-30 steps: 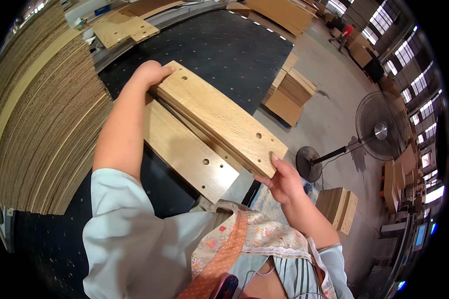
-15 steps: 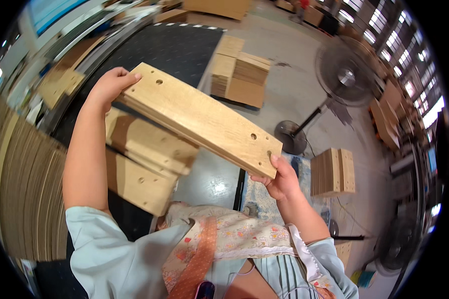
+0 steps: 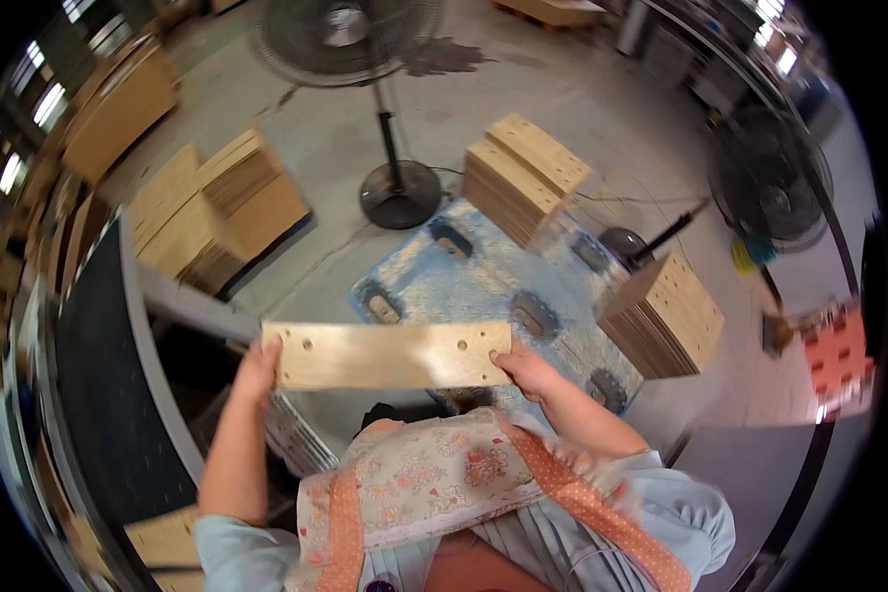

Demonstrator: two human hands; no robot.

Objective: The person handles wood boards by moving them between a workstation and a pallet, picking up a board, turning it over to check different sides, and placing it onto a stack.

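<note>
A long pale wooden board [image 3: 385,357] with drilled holes near its ends is held level in front of my apron. My left hand [image 3: 259,372] grips its left end, thumb on the upper face. At the opposite end, my right hand [image 3: 525,373] is closed on it the same way. Below and beyond the board lies a worn blue pallet [image 3: 464,286]. One stack of similar boards [image 3: 523,180] stands on its far side, another stack [image 3: 666,318] at its right. How many layers I hold cannot be made out now.
A pedestal fan [image 3: 397,192] stands beyond the pallet, and a second fan [image 3: 772,187] at the right. More stacked boards [image 3: 202,222] sit on the floor at left. A black-topped conveyor [image 3: 113,395] runs along my left side. A red perforated plastic object [image 3: 839,355] is far right.
My view has turned right, from the black work surface toward the blue pallet. The board, still in both hands, has gone from slanted to nearly level across my body and sits lower.
</note>
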